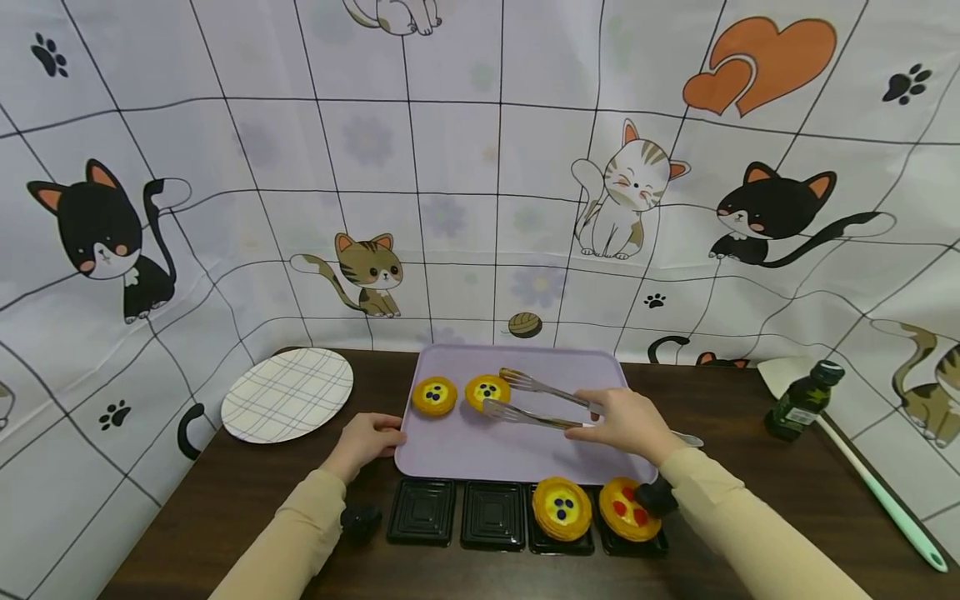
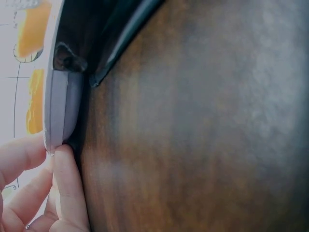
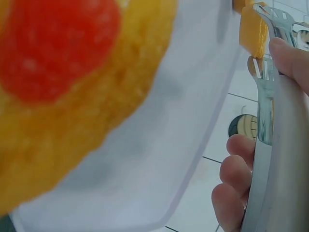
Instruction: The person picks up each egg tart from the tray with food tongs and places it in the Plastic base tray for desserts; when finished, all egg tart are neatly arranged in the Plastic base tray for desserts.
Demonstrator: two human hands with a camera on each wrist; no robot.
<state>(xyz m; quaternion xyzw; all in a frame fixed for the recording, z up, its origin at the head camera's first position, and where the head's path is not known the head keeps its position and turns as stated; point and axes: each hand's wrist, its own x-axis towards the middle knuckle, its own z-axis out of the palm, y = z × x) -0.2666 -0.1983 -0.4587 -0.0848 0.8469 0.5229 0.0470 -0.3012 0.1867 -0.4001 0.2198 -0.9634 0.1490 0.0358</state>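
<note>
A person's right hand (image 1: 626, 423) gripped metal tongs (image 1: 551, 391) over a lilac tray (image 1: 487, 458), fingers curled round the metal, while the left hand (image 1: 367, 442) pinched the tray's left rim between thumb and fingers. The tongs' parted tips stood about a yellow tart (image 1: 483, 390) with blue dots on the tray; whether they touched it could not be told. A second blue-dotted tart (image 1: 434, 397) lay to its left on the same tray. Along the near edge, four black square moulds (image 1: 422, 512) stood in a row, the two at right bearing a blue-dotted pastry (image 1: 561, 508) and a red-spotted pastry (image 1: 624, 510). A checked white plate (image 1: 288, 396) sat at left on the dark worktop (image 1: 450, 575); a green bottle (image 1: 804, 402) and a spatula (image 1: 885, 493) occupied the right.
</note>
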